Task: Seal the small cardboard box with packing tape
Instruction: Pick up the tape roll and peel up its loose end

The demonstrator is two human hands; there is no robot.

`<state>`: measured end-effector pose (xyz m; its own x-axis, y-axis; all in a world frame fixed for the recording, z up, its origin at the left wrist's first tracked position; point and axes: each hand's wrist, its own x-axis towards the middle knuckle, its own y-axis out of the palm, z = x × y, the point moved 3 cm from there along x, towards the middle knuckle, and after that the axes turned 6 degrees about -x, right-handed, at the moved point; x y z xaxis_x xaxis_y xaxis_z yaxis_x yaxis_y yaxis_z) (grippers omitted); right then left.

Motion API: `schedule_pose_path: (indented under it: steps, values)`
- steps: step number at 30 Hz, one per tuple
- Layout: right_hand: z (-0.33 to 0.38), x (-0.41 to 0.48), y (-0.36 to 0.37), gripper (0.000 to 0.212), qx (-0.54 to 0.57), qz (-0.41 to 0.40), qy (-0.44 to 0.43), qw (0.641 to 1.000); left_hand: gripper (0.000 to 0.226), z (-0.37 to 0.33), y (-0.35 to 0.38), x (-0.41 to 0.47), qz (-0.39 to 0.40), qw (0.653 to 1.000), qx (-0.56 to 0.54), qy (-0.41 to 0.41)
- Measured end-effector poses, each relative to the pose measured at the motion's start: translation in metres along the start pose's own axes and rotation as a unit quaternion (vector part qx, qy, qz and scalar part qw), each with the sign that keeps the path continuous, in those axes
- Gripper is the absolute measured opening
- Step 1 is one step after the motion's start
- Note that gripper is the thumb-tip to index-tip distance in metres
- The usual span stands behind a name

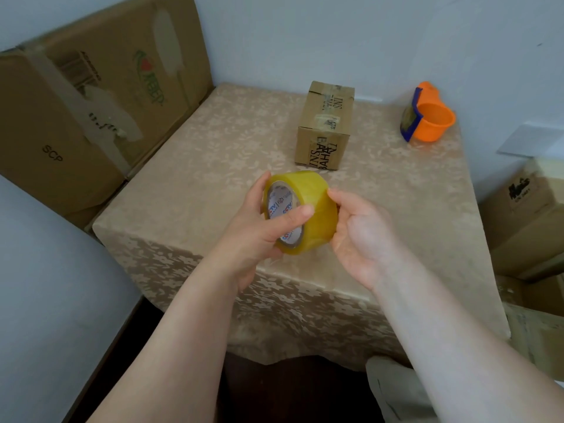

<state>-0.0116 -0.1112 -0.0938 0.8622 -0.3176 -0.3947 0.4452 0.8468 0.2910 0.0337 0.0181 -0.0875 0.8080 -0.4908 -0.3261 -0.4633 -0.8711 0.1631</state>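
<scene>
The bench (232, 138) is covered by a beige cloth with a pale flower pattern, which hangs down over the near edge. It is set into a corner of a room with plain pale walls (305, 35); dark flooring is seen below the near edge.

One small cardboard box (325, 126) is stood on the far half of the bench, closed, with printed black letters and scraps of old tape on its top and near faces. One orange tape dispenser (427, 119) with a blue blade guard is placed to the right of it, well apart, near the far right edge.

One roll of yellowish packing tape (308, 209) is held above the near middle of the bench, nearer than the box and clear of the cloth. The left hand (259, 227) is closed on the roll, with the thumb laid across the printed core and the fingers (263, 186) wrapped behind the far rim. The right hand (360, 236) is pressed against the roll's right side, its fingers curled on the outer band of tape and its forefinger tip rested on the top edge.

One large cardboard box (100, 96) is leaned against the wall at the far left. Two or more further cartons (531, 227) are stacked at the right, partly cut off by the picture's edge.
</scene>
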Motion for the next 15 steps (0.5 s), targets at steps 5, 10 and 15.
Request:
schedule_pose_path:
  steps: [5, 10, 15]
  values:
    - [0.0013, -0.0034, 0.0040, 0.052, -0.021, -0.034, -0.016, 0.999, 0.103, -0.0015, 0.0014, -0.0020, -0.008, 1.000, 0.006, 0.019]
    - [-0.0032, 0.0020, 0.0025, 0.026, -0.001, -0.035, -0.024, 0.999, 0.104, -0.0049, 0.0054, -0.0045, -0.017, 0.999, 0.013, 0.044]
    - [-0.0064, 0.0031, 0.0042, 0.033, 0.003, -0.041, -0.020, 0.999, 0.105, -0.0061, 0.0057, -0.0045, -0.019, 0.998, 0.010, 0.051]
